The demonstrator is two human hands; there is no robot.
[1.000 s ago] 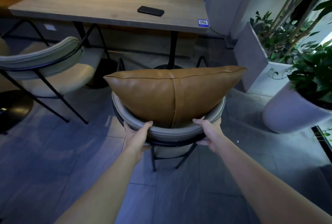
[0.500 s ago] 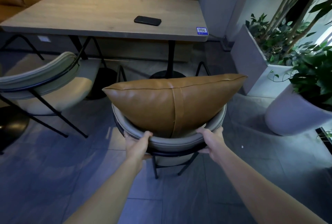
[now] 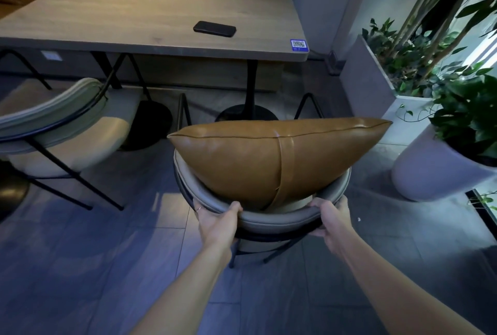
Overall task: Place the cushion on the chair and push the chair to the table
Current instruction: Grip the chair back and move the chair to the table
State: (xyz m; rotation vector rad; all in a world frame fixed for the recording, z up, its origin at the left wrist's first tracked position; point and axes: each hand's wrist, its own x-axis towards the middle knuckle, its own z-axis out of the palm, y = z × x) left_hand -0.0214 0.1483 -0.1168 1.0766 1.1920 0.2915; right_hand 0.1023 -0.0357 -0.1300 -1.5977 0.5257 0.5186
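The chair (image 3: 279,220), cushion (image 3: 242,168) already propped on it, has been shoved closer to the table (image 3: 150,28), backrest gripped by left hand (image 3: 217,223) and right hand (image 3: 332,220), so nearly done.

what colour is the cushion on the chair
Tan brown leather-look, with a matching strap down its middle; the cushion shows clearly in the head view.

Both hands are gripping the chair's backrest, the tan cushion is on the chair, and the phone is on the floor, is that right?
Not quite: the phone lies on the table, as the head view shows. Left hand and right hand do grip the chair's backrest, cushion on it.
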